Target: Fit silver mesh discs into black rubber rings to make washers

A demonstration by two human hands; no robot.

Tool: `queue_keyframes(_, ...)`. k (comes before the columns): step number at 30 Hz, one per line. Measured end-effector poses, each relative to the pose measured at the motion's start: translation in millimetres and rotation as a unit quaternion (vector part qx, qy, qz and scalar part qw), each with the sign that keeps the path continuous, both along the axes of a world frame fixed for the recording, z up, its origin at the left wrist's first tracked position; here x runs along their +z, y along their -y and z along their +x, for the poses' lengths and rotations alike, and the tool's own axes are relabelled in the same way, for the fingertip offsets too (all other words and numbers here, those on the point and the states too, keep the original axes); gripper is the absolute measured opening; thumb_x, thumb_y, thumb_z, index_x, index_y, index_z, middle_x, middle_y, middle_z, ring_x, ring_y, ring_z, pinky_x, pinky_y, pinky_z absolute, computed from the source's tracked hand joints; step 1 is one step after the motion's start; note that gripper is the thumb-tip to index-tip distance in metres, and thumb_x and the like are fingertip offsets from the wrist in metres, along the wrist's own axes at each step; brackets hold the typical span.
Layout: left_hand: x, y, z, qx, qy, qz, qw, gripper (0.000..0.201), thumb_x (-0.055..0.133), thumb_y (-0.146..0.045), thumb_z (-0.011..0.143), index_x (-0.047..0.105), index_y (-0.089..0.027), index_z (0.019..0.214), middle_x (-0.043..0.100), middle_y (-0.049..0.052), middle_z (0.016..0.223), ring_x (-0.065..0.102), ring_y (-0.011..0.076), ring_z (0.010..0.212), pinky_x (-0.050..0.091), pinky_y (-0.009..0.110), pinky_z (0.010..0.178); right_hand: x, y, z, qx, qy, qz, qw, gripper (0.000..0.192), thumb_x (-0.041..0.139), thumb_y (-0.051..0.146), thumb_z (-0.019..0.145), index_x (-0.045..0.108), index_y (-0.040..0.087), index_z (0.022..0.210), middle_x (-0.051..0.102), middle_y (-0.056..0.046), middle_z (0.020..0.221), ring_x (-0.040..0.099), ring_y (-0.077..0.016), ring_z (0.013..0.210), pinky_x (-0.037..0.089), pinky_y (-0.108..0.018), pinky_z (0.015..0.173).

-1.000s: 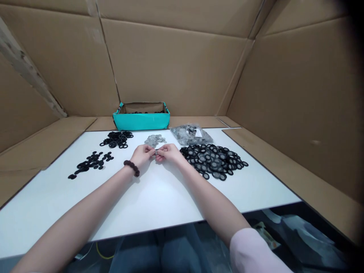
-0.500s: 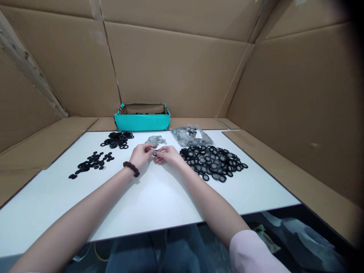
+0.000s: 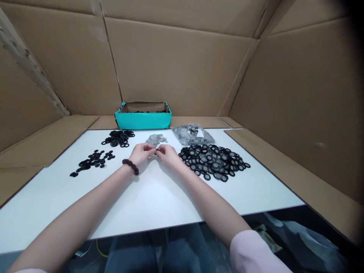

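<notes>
My left hand [image 3: 141, 153] and my right hand [image 3: 167, 154] meet over the middle of the white table, fingertips pinched. Between them is a small black ring [image 3: 156, 150], mostly covered by the fingers. Just beyond lies a small heap of pale grey discs [image 3: 156, 139]. To the right of my right hand spreads a large pile of black rings with grey centres [image 3: 214, 161]. On the left are a pile of black rings [image 3: 118, 138] and, nearer, scattered small black discs [image 3: 92, 160].
A turquoise box [image 3: 143, 121] with black pieces inside stands at the back. Beside it lies a clear plastic bag [image 3: 193, 134] of grey discs. Cardboard walls [image 3: 179, 64] enclose the white table [image 3: 136, 212] at the back and sides.
Both hands have drawn closer together at the fingertips. The black ring, tilted with its grey middle showing before, now shows only as a thin dark edge. The view has shifted slightly.
</notes>
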State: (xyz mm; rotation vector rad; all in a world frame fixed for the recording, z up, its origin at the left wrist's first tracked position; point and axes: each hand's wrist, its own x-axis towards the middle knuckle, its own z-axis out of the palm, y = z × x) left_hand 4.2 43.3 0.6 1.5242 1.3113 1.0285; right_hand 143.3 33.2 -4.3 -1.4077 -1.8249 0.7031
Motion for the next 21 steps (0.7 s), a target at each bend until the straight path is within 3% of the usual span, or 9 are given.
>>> queue_keyframes(12,7.2,5,4,-0.004,0.028,-0.077,0.997,0.024,0.070,-0.035,0.058,0.061,-0.013,0.062,0.061,0.003,0.063,0.050,0.0117,0.057,0.038,0.026,0.058,13.5,-1,9,-0.017,0.007,-0.034,0.999,0.016,0.053,0.016,0.076,0.068,0.011,0.073,0.065,-0.004,0.063,0.057,-0.0119,0.061,0.041,-0.020,0.063)
queue_keyframes(16,-0.2,5,7,0.027,0.027,-0.035,0.999,0.018,0.068,-0.030,0.060,0.059,-0.013,0.063,0.061,0.004,0.063,0.052,0.0135,0.060,0.040,0.028,0.061,12.9,1,6,-0.023,0.014,-0.073,0.997,0.017,0.054,0.019,0.076,0.069,0.011,0.074,0.066,-0.005,0.064,0.059,-0.0130,0.059,0.043,-0.021,0.063)
queue_keyframes(21,-7.8,4,10,0.045,0.021,0.011,0.999,0.019,0.063,-0.031,0.063,0.061,-0.013,0.068,0.063,0.007,0.068,0.056,0.0170,0.065,0.043,0.030,0.063,16.8,3,6,-0.019,0.039,-0.070,0.997,0.017,0.055,0.020,0.077,0.067,0.012,0.070,0.065,-0.005,0.062,0.059,-0.0124,0.059,0.043,-0.021,0.063)
